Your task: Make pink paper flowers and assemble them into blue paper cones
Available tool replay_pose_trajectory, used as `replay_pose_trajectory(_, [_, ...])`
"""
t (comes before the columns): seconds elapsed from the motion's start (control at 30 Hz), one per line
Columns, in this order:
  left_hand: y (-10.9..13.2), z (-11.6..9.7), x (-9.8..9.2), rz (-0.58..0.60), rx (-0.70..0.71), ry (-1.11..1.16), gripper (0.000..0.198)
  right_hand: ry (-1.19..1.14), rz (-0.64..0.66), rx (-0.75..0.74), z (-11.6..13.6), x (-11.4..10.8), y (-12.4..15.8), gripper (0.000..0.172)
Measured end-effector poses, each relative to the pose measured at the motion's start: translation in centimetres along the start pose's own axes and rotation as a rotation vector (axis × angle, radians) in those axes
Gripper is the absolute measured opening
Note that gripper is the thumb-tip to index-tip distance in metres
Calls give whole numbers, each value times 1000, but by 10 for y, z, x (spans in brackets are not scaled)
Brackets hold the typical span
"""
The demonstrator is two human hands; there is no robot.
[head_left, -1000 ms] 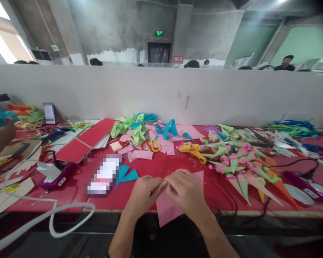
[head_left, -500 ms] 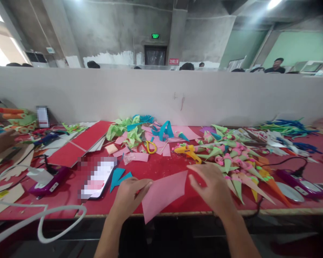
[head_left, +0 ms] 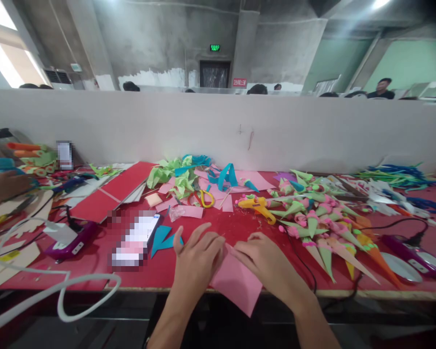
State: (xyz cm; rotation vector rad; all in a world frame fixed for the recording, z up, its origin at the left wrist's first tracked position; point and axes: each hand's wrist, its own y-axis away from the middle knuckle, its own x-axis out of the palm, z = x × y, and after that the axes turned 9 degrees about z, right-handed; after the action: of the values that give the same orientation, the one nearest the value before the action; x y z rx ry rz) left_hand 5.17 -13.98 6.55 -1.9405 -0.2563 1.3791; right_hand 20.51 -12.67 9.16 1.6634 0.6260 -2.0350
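A: How far is the work brought, as can be judged?

B: An early stage is suggested; the pink sheet (head_left: 240, 283) is held on the near side of the glue gun (head_left: 257, 206), a little toward its left; its upper end is gathered between the hands, while its lower part is left flat; no closed shape is formed yet.

A: And how are the hands kept?

B: Both are narrowed on the sheet; by the left hand (head_left: 199, 254) its upper left part is covered with bent fingers, the thumb being hidden; by the right hand (head_left: 263, 257) the upper corner is pinched.

A: Is anything already made?

B: To the right of the glue gun many cone-shaped pieces (head_left: 314, 225) are heaped; these are judged as formed, but they cannot be counted; how much is left is not shown.

A: What room is given for moving?

B: Just on the near side of the glue gun, a bare strip of the red table (head_left: 230, 225) is offered; farther left of it, space is taken by blue paper (head_left: 161, 241) and a phone (head_left: 136, 240); behind it, reach is limited by the partition (head_left: 167, 126); on its near side, the front edge (head_left: 392, 293) is overhung by the sheet's lower corner.
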Motion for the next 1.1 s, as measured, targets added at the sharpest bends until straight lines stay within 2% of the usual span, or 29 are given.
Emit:
replay_pose_trajectory(0.07, [0, -4, -3, -13, 19, 8, 12, -12, 30, -24, 4, -2, 0, 30])
replay_pose_trajectory(0.2, [0, 1, -10, 55, 78, 10, 16, -79, 24, -80, 4, -7, 1, 32])
replay_pose_trajectory(0.37, [4, 33, -17, 132, 128, -89, 18, -241, -14, -120, -19, -15, 11, 29])
replay_pose_trajectory(0.43, [8, 51, -19, 137, 39, -90, 17, -309, -42, -86, -32, -18, 18, 28])
replay_pose_trajectory(0.5, [11, 65, -18, 120, -143, 1, 14, -368, -81, -13, -41, -19, 24, 29])
replay_pose_trajectory(0.53, [12, 68, -17, 104, -247, 142, 13, -399, -98, 13, -43, -19, 25, 29])
replay_pose_trajectory(0.57, [13, 70, -15, 142, -341, 346, 14, -432, -115, 34, -45, -18, 25, 29])
replay_pose_trajectory(0.6, [14, 68, -13, 175, -406, 563, 19, -463, -131, 48, -45, -17, 24, 29])
replay_pose_trajectory(0.67, [16, 61, -8, 313, -426, 953, 30, -505, -158, 72, -44, -12, 18, 28])
replay_pose_trajectory(0.73, [17, 52, -3, 476, -392, 1160, 33, -502, -166, 94, -43, -5, 11, 29])
replay_pose_trajectory(0.8, [16, 44, 1, 580, -415, 1180, 27, -439, -179, 127, -40, 1, 3, 29])
replay_pose_trajectory(0.9, [13, 39, 8, 526, -513, 1004, 27, -212, -310, 200, -27, 4, -5, 23])
replay_pose_trajectory(0.93, [11, 38, 10, 497, -526, 949, 30, -141, -354, 196, -21, 4, -6, 31])
replay_pose_trajectory(0.97, [10, 38, 12, 476, -529, 912, 33, -131, -355, 141, -13, 4, -7, 41])
replay_pose_trajectory(1.03, [7, 35, 14, 463, -505, 897, 35, -227, -278, -26, 1, 4, -7, 55])
replay_pose_trajectory(1.1, [4, 32, 15, 459, -467, 911, 33, -331, -214, -88, 11, 6, -8, 62])
